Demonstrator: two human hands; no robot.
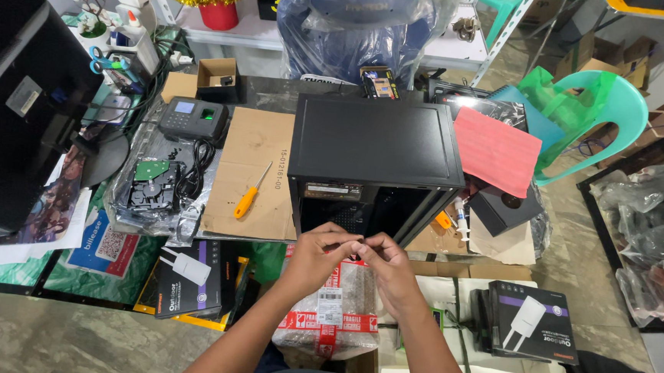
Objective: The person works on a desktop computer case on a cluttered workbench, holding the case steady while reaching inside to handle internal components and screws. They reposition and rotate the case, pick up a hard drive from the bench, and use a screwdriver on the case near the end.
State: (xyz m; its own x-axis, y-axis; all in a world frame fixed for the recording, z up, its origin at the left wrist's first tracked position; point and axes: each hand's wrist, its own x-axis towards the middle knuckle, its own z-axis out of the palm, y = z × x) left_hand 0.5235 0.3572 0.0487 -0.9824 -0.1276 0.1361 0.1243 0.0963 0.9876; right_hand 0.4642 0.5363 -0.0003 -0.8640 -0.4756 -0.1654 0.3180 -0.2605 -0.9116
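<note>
Left hand [314,253] and right hand [389,263] meet fingertip to fingertip, fingers pinched narrow on something too small to tell. PC case [376,162] just beyond both hands. Screwdriver [251,192] farther left of left hand, on cardboard [252,139]. Wrapped parcel [332,313] below 2 wrists.

A computer case [377,155] stands at the centre of the tabletop [269,92], its open side toward the person, whose left hand [316,256] and right hand [390,268] meet just in front of it, fingers [354,245] touching. Left of the case a screwdriver [251,192] lies on a cardboard sheet [254,139]; further left sits a keypad device [192,119], with a circuit board [150,183] nearer the person. A taped parcel [330,311] lies below the hands, flanked by a boxed adapter [190,276] on the left and another boxed adapter [531,320] on the right. A chair [609,111] stands to the right, behind the case.
</note>
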